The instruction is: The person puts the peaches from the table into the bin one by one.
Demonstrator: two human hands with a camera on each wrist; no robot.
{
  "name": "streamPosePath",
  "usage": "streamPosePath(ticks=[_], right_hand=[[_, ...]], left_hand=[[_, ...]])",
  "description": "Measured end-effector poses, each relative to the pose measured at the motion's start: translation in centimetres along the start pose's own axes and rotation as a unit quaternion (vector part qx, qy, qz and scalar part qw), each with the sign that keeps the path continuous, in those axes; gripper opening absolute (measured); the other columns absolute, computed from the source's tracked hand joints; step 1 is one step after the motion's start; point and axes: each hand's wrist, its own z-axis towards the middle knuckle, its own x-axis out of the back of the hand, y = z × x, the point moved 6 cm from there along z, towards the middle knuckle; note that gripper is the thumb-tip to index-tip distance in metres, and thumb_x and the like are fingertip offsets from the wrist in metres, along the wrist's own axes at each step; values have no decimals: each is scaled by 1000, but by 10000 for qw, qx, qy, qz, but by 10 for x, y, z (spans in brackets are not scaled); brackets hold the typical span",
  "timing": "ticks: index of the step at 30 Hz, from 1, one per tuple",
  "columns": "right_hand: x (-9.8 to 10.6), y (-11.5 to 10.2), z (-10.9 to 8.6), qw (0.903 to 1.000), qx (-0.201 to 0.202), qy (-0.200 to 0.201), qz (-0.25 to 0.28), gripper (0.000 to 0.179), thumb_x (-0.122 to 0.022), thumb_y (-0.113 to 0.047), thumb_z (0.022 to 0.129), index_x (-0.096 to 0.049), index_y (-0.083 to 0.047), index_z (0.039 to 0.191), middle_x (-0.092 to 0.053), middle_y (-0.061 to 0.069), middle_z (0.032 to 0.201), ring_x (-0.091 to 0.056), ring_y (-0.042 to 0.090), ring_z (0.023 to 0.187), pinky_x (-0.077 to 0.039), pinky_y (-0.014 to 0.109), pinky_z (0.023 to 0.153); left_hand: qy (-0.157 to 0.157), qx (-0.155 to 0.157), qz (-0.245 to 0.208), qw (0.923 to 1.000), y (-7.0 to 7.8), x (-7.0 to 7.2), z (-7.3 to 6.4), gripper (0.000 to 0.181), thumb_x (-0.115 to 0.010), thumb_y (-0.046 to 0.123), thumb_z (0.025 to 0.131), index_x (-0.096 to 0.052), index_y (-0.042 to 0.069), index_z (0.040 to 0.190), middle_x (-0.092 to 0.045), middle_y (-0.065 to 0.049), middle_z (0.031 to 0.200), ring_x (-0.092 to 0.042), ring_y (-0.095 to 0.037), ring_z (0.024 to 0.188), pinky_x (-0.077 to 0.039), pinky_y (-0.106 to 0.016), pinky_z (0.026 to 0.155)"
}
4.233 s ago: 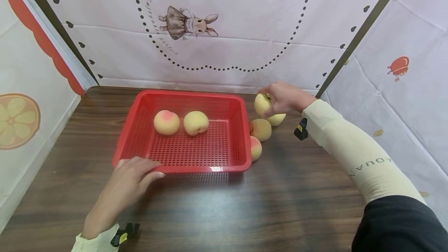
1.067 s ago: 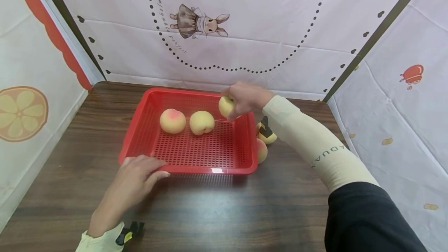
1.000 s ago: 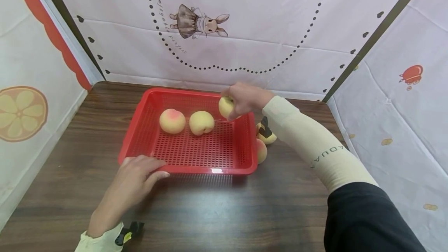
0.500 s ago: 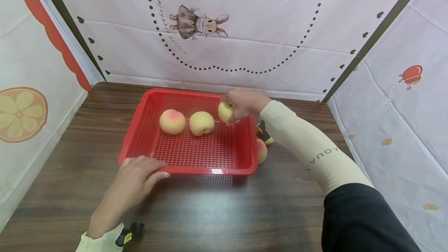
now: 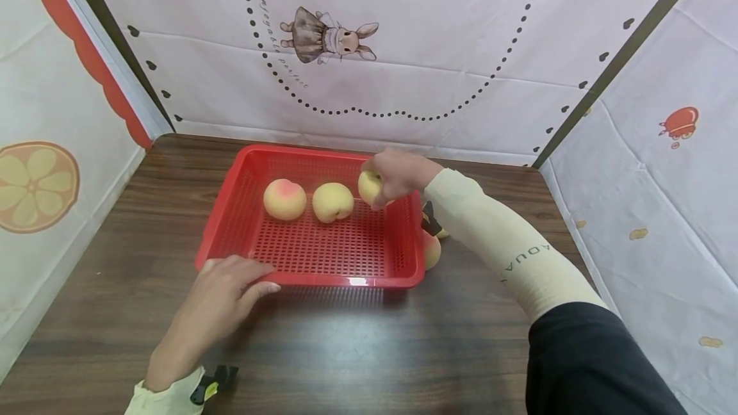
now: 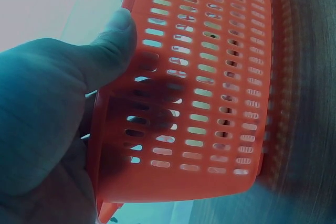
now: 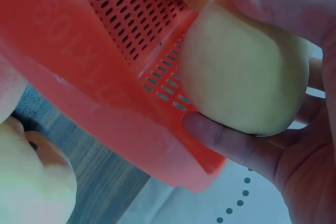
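My right hand (image 5: 398,170) holds a pale yellow peach (image 5: 369,186) inside the back right corner of a red perforated plastic basket (image 5: 323,278). In the right wrist view, thumb and fingers curl round this peach (image 7: 244,72). Two more peaches lie in the basket: one with a pink blush (image 5: 285,200) and a yellow one (image 5: 332,202) in the middle. At the front left, my left hand (image 5: 221,293) grips the basket rim. The left wrist view shows its thumb (image 6: 113,48) against the outer wall, the fingers mostly hidden behind the rim.
Outside the basket's right wall sit other peaches, a pink-sided one (image 5: 431,252) and another mostly hidden by the right wrist's black mount (image 5: 429,219). A dark wood-grain table (image 5: 346,351) bears everything. White printed sheets (image 5: 403,37) wall the back and both sides.
From the peaches right of the basket, my right hand has carried one left over the rim, then slightly lower into the back right corner. The left hand keeps its grip.
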Motion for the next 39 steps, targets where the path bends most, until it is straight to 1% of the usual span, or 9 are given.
streamPosePath(ticks=[3,9,16,25,32,39], right_hand=[[-2,-1,1,10000,-9,-45,-45,38,-90,-37,75,-67,-18,98,-54,-4,76,-49,14,73,-42,31,67],[-3,-1,3,9999,-83,-79,-33,37,-90,-38,74,-66,-20,96,-52,-4,75,-47,13,72,-40,31,66],[-5,-1,5,9999,-88,-55,30,36,-90,-38,74,-66,-20,94,-51,-4,74,-47,12,71,-40,31,66],[-10,-1,6,10000,-52,-27,-1,37,-91,-37,74,-62,-19,90,-48,-5,73,-45,13,70,-38,31,65],[-14,-1,7,9998,-126,-162,23,34,-89,-35,76,-64,-18,90,-51,-4,75,-47,12,71,-40,30,66],[-17,0,9,9994,-248,-220,-53,34,-88,-37,77,-65,-17,92,-53,-4,76,-47,13,72,-40,30,66]], left_hand=[[18,-9,10,10000,0,0,0,28,-86,30,83,-80,18,108,-80,-1,102,-71,-23,97,-37,-42,82],[115,-82,37,9999,0,-1,-1,27,-87,30,83,-81,18,106,-80,0,100,-70,-23,95,-37,-40,80],[50,-38,-14,10000,-1,0,-1,29,-87,29,83,-80,17,109,-80,-1,101,-71,-24,97,-37,-41,81],[142,-175,32,9997,0,-1,-2,29,-88,29,82,-80,16,107,-80,-2,99,-71,-24,95,-38,-42,81],[29,-61,-38,10000,-1,0,-1,29,-88,29,82,-80,17,108,-80,-1,100,-71,-24,97,-37,-42,81],[27,-61,-14,10000,0,-1,-1,29,-87,30,82,-80,17,108,-80,-1,101,-71,-24,97,-37,-42,81]])
